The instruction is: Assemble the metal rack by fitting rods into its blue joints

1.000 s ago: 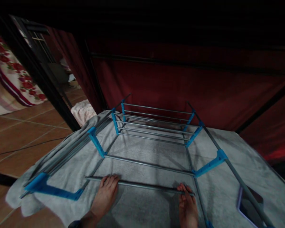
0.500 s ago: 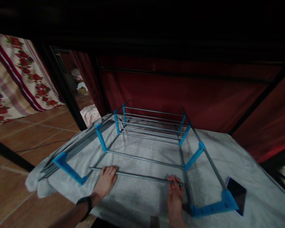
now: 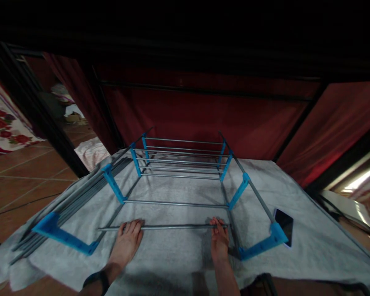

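A grey metal rod (image 3: 175,227) lies crosswise near me, held at both ends. My left hand (image 3: 127,243) is closed over its left part, knuckles up, with a short tip sticking out beyond. Near the rod's right end, my right hand (image 3: 219,240) is closed around it with bent fingers. Ahead is a partly built rack of grey tubes and blue plastic brackets, lying on its side. Its nearest crossbar (image 3: 175,203) runs parallel to the rod. A left blue bracket (image 3: 64,236) and a right blue bracket (image 3: 262,246) flank my hands.
Several loose grey tubes (image 3: 77,201) lie along the left on a grey blanket (image 3: 172,189). A phone (image 3: 285,226) rests right of the rack. Dark posts and a red curtain (image 3: 203,115) stand behind; tiled floor (image 3: 24,185) shows at left.
The view has swung to the right, so the rack and blanket sit further left in the picture. Both hands stay on the rod, which looks more level across the view.
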Tool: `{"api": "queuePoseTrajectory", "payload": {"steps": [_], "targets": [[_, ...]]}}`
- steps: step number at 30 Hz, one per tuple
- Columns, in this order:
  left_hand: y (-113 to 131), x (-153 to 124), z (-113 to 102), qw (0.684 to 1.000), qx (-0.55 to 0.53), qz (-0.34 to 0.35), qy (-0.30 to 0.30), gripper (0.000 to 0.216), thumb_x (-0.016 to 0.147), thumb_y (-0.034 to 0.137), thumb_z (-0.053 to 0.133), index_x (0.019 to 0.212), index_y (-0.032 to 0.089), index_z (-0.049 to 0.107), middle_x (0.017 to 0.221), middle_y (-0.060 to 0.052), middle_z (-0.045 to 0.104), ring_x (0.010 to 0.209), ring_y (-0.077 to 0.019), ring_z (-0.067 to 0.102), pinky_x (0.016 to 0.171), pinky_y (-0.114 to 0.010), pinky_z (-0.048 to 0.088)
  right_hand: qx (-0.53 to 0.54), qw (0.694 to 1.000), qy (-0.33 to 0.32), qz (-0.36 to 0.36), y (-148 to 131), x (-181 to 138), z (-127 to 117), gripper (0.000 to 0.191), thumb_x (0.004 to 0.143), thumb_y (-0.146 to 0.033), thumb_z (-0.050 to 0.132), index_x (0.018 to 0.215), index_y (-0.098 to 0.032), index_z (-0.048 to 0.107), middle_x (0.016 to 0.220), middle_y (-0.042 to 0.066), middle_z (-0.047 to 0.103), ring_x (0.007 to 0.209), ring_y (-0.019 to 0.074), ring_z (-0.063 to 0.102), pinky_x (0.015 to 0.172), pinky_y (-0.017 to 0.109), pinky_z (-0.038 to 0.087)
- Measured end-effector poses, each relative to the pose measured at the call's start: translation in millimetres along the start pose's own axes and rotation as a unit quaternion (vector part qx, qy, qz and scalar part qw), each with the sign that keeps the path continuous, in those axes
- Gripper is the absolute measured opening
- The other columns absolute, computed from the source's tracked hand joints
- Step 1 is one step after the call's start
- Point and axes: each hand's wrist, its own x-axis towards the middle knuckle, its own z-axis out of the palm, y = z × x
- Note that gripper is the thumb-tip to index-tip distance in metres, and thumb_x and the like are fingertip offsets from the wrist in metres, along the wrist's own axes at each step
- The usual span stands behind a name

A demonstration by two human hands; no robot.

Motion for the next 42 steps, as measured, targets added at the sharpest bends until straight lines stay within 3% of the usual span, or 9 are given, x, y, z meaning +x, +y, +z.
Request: {"api": "queuePoseTrajectory", "payload": {"steps": [8, 14, 20, 32, 38, 42], "targets": [[0, 0, 0, 1.000, -0.003, -0.010, 0.000, 0.041, 0.106, 0.027, 0.039, 0.130, 0.016, 0.071, 0.125, -0.014, 0.079, 0.115, -0.0292, 0.071, 0.114, -0.050, 0.039, 0.001, 0.999, -0.036, -0.005, 0, 0, -9, 0.039, 0.072, -0.040, 0.088, 0.106, -0.027, 0.072, 0.115, 0.003, 0.077, 0.106, 0.0193, 0.073, 0.104, 0.040, 0.059], [-2, 1, 1, 1.000, -0.002, -0.004, 0.002, 0.041, 0.105, 0.027, 0.039, 0.127, 0.016, 0.072, 0.124, -0.015, 0.079, 0.114, -0.0299, 0.072, 0.113, -0.051, 0.039, 0.011, 1.000, 0.014, 0.020, -1, 2, 1, 0.038, 0.071, -0.040, 0.088, 0.101, -0.028, 0.069, 0.107, 0.000, 0.078, 0.101, 0.0179, 0.074, 0.100, 0.037, 0.059], [-3, 4, 0, 0.999, -0.024, -0.024, -0.013, 0.041, 0.103, 0.028, 0.040, 0.125, 0.019, 0.074, 0.123, -0.013, 0.080, 0.113, -0.0291, 0.072, 0.111, -0.050, 0.041, 0.016, 0.999, 0.015, 0.035, -5, 1, 6, 0.043, 0.067, -0.044, 0.090, 0.100, -0.027, 0.067, 0.100, -0.001, 0.079, 0.094, 0.0164, 0.075, 0.093, 0.034, 0.060], [-7, -7, 11, 1.000, -0.001, -0.003, 0.023, 0.043, 0.103, 0.024, 0.041, 0.127, 0.020, 0.076, 0.127, -0.013, 0.080, 0.117, -0.0296, 0.071, 0.115, -0.052, 0.037, -0.019, 0.999, 0.005, 0.034, -1, 4, -7, 0.043, 0.066, -0.051, 0.090, 0.100, -0.031, 0.074, 0.110, 0.001, 0.081, 0.107, 0.0215, 0.076, 0.097, 0.038, 0.062], [-1, -8, 7, 0.999, -0.006, -0.025, -0.020, 0.047, 0.102, 0.018, 0.038, 0.128, 0.021, 0.077, 0.130, -0.012, 0.079, 0.124, -0.0290, 0.069, 0.119, -0.053, 0.034, -0.033, 0.999, 0.009, 0.040, -5, 4, -6, 0.050, 0.059, -0.055, 0.092, 0.098, -0.031, 0.075, 0.106, 0.001, 0.082, 0.103, 0.0223, 0.077, 0.094, 0.038, 0.063], [1, -6, 3, 0.998, -0.021, -0.043, -0.038, 0.047, 0.101, 0.016, 0.038, 0.127, 0.021, 0.077, 0.128, -0.013, 0.079, 0.122, -0.0285, 0.069, 0.120, -0.053, 0.035, -0.045, 0.997, -0.013, 0.059, -20, 1, 1, 0.046, 0.060, -0.050, 0.092, 0.098, -0.030, 0.075, 0.110, 0.003, 0.081, 0.109, 0.0234, 0.076, 0.103, 0.043, 0.060]]}}
